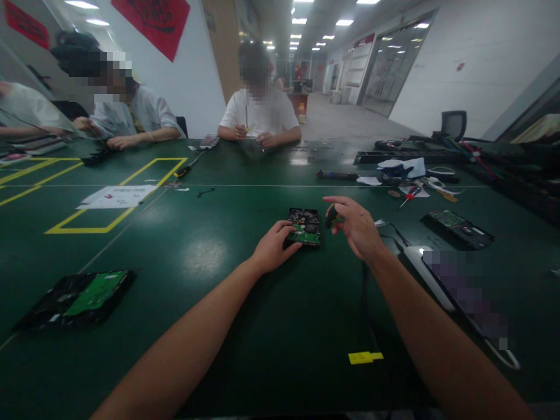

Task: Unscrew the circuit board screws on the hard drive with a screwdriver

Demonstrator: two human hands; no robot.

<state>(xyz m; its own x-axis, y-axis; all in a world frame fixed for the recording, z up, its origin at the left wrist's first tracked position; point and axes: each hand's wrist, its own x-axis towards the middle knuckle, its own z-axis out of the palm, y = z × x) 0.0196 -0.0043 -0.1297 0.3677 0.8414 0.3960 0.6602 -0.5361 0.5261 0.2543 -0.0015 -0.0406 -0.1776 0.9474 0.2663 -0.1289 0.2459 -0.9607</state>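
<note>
A hard drive (305,227) with a green circuit board lies on the green table in front of me. My left hand (279,245) grips its left side, fingers over the board and thumb along the near edge. Just right of the drive, my right hand (352,224) is raised with the index finger stretched out. Its other fingers close round what looks like a screwdriver (331,216) with a dark and yellowish handle; the blade cannot be made out. The tool is apart from the drive.
Other hard drives lie at the near left (94,294) and right (459,228). A phone (466,297) rests by my right forearm. Farther back are a red screwdriver (409,197), a dark cylindrical tool (336,175) and a paper sheet (116,197). Several people sit across the table.
</note>
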